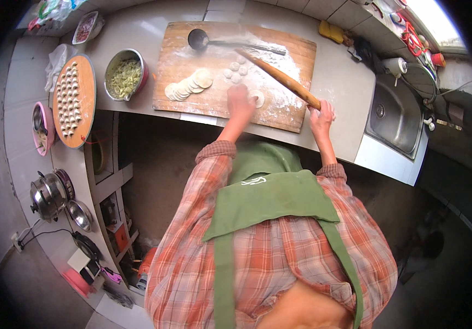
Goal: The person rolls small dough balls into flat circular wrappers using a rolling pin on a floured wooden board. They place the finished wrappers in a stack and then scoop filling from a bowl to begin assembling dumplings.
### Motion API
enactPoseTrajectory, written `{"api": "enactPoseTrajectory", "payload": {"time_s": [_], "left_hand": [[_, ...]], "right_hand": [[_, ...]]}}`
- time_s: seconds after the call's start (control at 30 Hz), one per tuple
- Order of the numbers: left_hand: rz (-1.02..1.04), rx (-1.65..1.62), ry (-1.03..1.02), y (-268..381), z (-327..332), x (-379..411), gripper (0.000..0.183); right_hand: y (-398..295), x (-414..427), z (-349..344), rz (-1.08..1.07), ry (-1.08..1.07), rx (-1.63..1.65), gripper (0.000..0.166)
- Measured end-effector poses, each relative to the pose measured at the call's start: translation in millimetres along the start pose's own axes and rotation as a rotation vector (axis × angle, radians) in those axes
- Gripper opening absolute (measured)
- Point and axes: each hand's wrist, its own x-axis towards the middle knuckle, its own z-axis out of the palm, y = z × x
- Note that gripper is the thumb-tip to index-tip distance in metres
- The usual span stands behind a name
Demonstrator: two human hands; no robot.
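My right hand (323, 112) is closed around the near end of a wooden rolling pin (281, 78), which slants away over a floured wooden board (219, 37). Beside a small flattened dough round (256, 98) is my left hand (240, 98), blurred; its fingers touch or nearly touch the round's left edge. Several small dough pieces (236, 70) lie just beyond that hand. To the left, thin dough wrappers (188, 85) overlap in a row. A dark ladle (197, 39) with a long handle lies at the board's far side, amid loose flour.
Left of the board stands a metal bowl of chopped green filling (126, 76). Farther left, a round wooden tray (87, 82) holds rows of dumplings. A steel sink (396, 111) is at the right, a steel pot (49, 197) at the lower left. The counter's edge runs before me.
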Motion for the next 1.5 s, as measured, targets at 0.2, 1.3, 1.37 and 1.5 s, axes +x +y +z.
{"api": "enactPoseTrajectory", "payload": {"time_s": [0.2,1.3,1.37,1.5], "left_hand": [[-0.109,0.083,-0.069,2,15,5,0.031],[0.338,0.014,-0.115,-20,9,36,0.016],[0.319,-0.058,-0.103,-9,11,11,0.020],[0.199,-0.076,-0.073,-2,8,4,0.029]], "right_hand": [[2,-16,-17,0.123,0.063,-0.020,0.031],[17,-35,-32,0.171,0.111,-0.112,0.031],[23,-40,-29,0.171,0.107,-0.086,0.032],[17,-39,-23,0.182,0.073,-0.020,0.034]]}}
